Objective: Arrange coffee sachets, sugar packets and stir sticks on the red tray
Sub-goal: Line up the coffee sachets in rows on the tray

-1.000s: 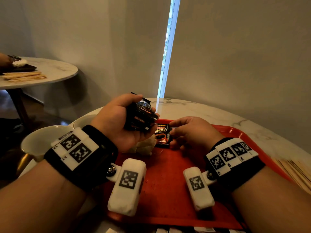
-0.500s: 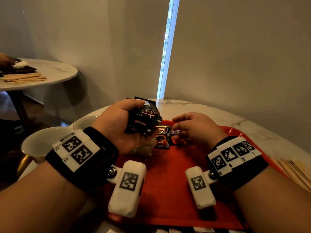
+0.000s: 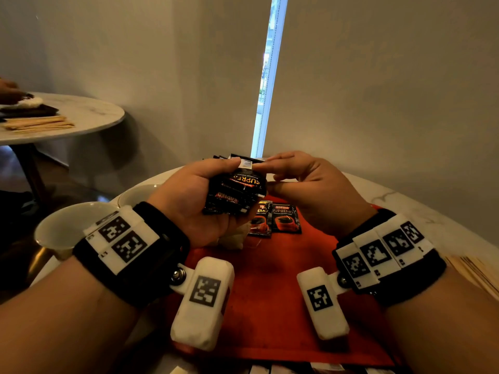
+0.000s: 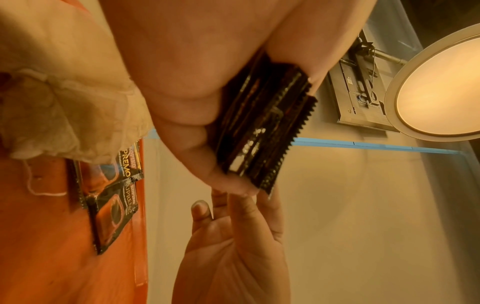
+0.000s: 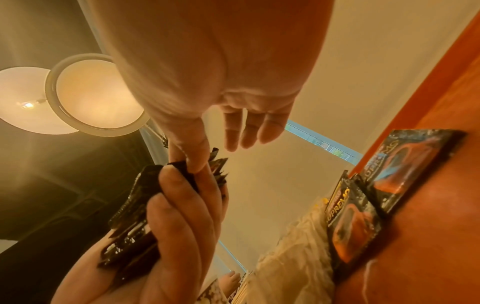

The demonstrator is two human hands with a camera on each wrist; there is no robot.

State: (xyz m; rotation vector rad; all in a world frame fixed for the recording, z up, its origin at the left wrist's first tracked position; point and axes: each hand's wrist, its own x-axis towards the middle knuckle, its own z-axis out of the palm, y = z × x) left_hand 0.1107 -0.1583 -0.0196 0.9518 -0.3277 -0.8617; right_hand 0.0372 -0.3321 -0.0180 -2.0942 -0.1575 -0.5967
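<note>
sachet stack (image 3: 235, 191): black Kopiko coffee sachets, held above the red tray's (image 3: 270, 306) far end.
left hand (image 3: 189, 201): fingers curled round the whole bundle.
right hand (image 3: 310, 184): thumb and forefinger pinched the top sachet's corner, other fingers loose.
laid sachets (image 3: 286, 218): two were side by side on the tray.
risk: imo pulling one could've dragged extras out, dropping them on those two.

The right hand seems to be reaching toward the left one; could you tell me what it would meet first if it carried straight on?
Most likely the stack of coffee sachets held by the left hand. The right hand already has thumb and forefinger at the stack's top edge.
</note>
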